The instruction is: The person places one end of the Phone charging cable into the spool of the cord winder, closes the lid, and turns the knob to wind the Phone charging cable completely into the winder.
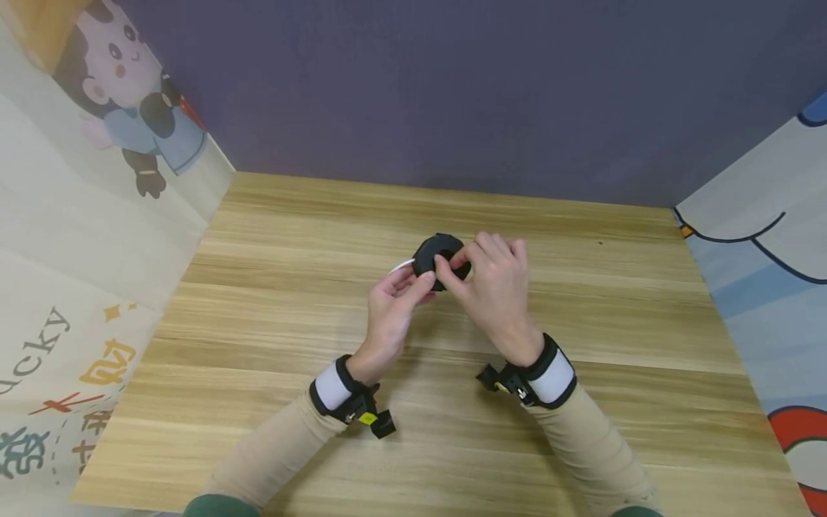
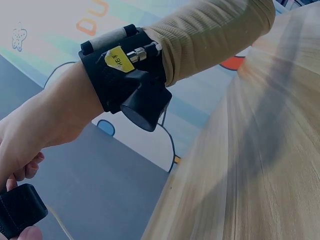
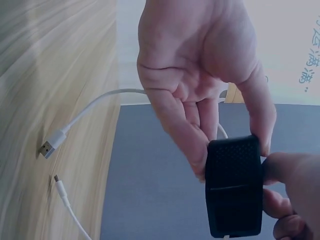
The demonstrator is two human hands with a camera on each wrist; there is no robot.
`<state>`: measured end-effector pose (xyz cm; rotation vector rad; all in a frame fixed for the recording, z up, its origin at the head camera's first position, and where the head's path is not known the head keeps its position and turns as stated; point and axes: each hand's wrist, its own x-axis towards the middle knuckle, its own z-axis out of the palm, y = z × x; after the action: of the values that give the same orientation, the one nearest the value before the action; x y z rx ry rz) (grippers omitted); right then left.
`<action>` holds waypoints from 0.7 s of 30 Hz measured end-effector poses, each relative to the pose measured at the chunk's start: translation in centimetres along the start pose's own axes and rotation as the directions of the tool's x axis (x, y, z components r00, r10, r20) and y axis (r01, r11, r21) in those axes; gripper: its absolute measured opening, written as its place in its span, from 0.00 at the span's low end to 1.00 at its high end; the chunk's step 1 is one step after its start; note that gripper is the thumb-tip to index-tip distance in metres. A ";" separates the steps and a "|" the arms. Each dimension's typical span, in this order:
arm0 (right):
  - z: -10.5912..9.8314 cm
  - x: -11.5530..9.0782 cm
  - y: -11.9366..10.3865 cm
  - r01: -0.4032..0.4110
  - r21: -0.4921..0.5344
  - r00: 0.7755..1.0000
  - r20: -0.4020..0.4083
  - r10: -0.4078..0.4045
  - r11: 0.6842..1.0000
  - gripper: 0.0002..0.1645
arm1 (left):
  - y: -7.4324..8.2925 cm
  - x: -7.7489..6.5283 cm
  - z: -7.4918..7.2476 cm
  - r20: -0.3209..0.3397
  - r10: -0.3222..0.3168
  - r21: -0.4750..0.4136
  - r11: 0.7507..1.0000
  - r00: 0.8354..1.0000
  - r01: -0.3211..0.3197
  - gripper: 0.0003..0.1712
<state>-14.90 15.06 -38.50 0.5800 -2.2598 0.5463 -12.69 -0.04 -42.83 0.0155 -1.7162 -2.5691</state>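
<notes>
Both hands hold a black, rounded cable-winder-like case [image 1: 426, 253] above the table. My left hand [image 1: 393, 301] grips its left side, thumb on the near face. With thumb and index finger, my right hand [image 1: 494, 283] pinches at the case's middle opening. Seen edge-on in the right wrist view, the case [image 3: 234, 187] has a textured side, with the left hand [image 3: 200, 65] over it and right fingers [image 3: 292, 175] beside it. A white cable [image 3: 95, 102] hangs near it, ending in a USB plug [image 3: 52, 143]; a second slim plug [image 3: 60, 186] dangles below.
A wood-grain table [image 1: 291, 301] lies beneath the hands. A dark blue-grey wall [image 1: 439, 93] stands behind it, with printed curtains at the left [image 1: 77, 237] and right [image 1: 756, 237]. Each wrist wears a strapped camera, the left one [image 1: 381, 424] and the right one [image 1: 489, 377].
</notes>
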 end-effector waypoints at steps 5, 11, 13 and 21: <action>0.0 0.0 -0.4 -0.049 0.009 0.999 0.007 0.049 0.999 0.20 | -0.1 0.0 0.1 -0.007 0.005 0.001 1.000 1.000 -0.005 0.19; 0.0 0.1 -1.0 -0.135 0.018 0.991 0.023 0.135 0.991 0.19 | -0.1 -0.1 0.2 -0.020 0.032 -0.002 0.999 0.999 -0.032 0.19; 0.0 0.1 -1.1 -0.167 0.029 0.986 0.024 0.166 0.986 0.18 | -0.2 -0.1 0.3 -0.022 0.045 0.004 0.999 0.999 -0.045 0.19; 0.0 0.0 -1.6 -0.256 0.076 0.967 0.030 0.255 0.964 0.19 | -0.4 -0.2 0.4 -0.024 0.079 0.021 0.997 0.997 -0.079 0.18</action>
<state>-14.02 13.72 -38.14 0.3336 -2.3559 0.7633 -12.55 0.47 -43.09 -0.0193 -1.6984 -2.4849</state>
